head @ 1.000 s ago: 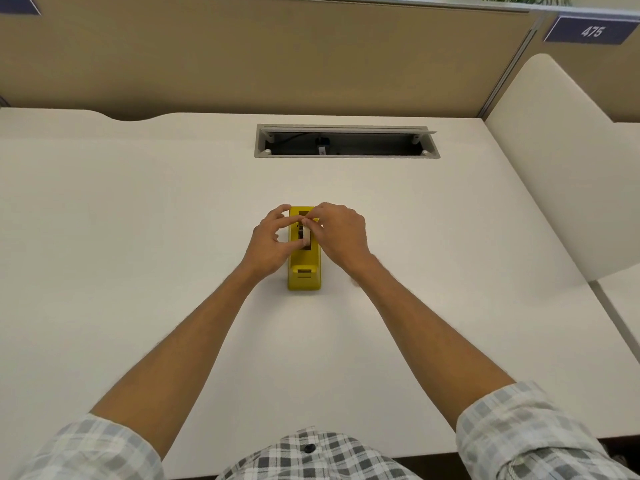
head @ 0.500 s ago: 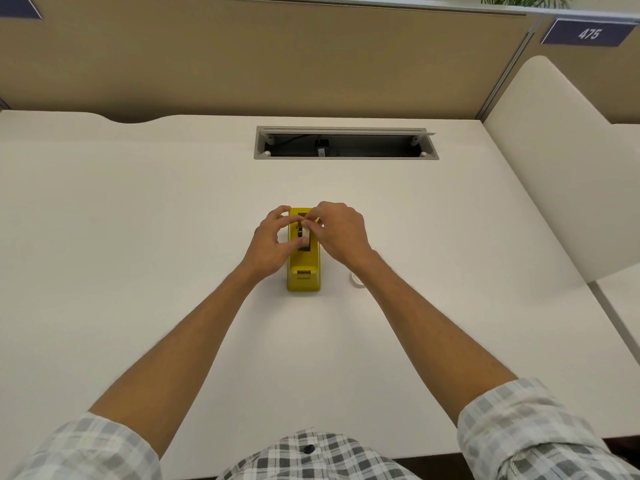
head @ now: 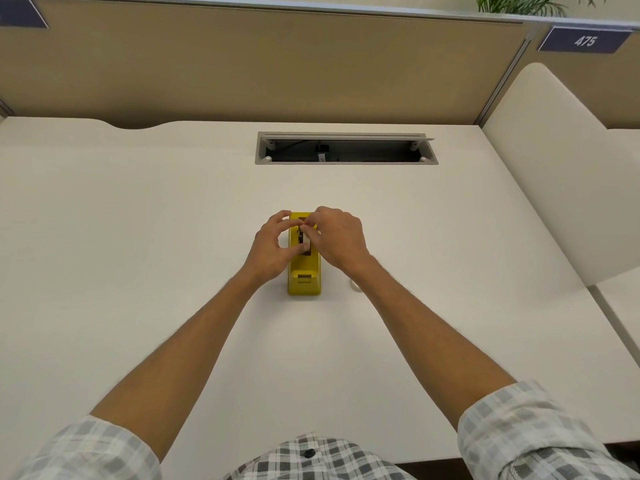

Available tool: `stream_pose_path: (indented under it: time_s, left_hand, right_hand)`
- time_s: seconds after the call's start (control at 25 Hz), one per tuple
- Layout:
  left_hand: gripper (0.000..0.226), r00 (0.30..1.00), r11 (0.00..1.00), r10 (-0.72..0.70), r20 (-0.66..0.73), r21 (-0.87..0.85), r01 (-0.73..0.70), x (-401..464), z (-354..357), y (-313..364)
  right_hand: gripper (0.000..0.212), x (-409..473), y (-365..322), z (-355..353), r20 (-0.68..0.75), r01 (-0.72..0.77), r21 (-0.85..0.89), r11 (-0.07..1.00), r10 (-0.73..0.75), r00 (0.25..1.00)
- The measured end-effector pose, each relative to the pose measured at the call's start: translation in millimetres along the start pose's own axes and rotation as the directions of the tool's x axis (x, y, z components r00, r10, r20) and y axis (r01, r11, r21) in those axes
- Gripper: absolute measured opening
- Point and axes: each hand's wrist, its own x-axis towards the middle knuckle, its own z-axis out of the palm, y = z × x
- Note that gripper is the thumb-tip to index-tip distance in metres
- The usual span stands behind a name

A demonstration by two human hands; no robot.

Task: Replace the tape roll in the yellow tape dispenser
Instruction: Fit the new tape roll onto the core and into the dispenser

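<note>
A yellow tape dispenser (head: pixel 304 280) stands in the middle of the white desk, its cutter end toward me. Both hands meet over its roll slot. My left hand (head: pixel 273 249) pinches a whitish tape roll (head: pixel 305 238) from the left with thumb and fingers. My right hand (head: pixel 341 239) grips the same roll from the right, covering much of it. The roll sits upright in or just above the slot; I cannot tell which. A small pale ring (head: pixel 355 286), partly hidden by my right forearm, lies on the desk right of the dispenser.
An open cable tray (head: pixel 346 160) is sunk into the desk (head: pixel 138 237) behind the dispenser. A tan partition (head: pixel 277 64) runs along the back and a cream divider panel (head: pixel 547 174) rises at the right.
Both hands stay on the roll over the dispenser with only slight finger shifts. The pale ring beside my right forearm has come into view.
</note>
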Motion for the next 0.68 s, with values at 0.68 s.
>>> stream_pose_path:
  time_s: [0.68]
  left_hand:
    - [0.051, 1.0, 0.999, 0.02, 0.021, 0.045, -0.021, -1.0, 0.6, -5.6]
  right_hand:
    - [0.031, -2.9, -0.9, 2.3, -0.025, 0.019, -0.033, 0.999, -0.02, 1.0]
